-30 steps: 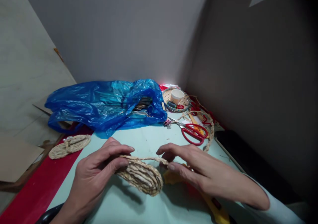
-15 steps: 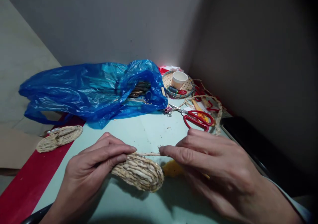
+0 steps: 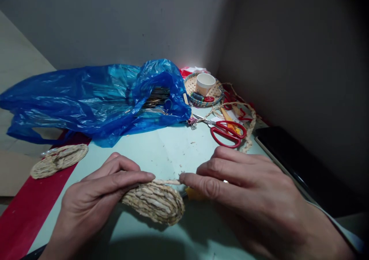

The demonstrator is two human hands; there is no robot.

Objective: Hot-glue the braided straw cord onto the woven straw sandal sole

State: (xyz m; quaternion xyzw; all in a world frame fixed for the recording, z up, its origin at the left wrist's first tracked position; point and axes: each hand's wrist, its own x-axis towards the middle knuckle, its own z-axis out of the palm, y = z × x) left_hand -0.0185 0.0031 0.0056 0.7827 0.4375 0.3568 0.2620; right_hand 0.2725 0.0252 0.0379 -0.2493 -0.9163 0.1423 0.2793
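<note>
My left hand is closed on one end of a small oval sole coiled from straw braid, its rounded end pointing right. From the sole's upper edge a short twisted straw cord runs to the right. My right hand pinches the cord's far end between thumb and fingertip. Under the right hand shows part of a yellow object; most of it is hidden, so its kind is unclear. A second straw sole lies at the left on the red strip of the table.
A blue plastic bag with thin dark pieces in its mouth lies at the back. Red-handled scissors lie open behind my right hand. Beyond stand a woven basket and paper cup. A black phone is at right.
The view has shifted slightly, so the bag, basket and scissors appear higher and further left. Both hands keep their hold on the sole and cord, with the cord still stretched between them.
</note>
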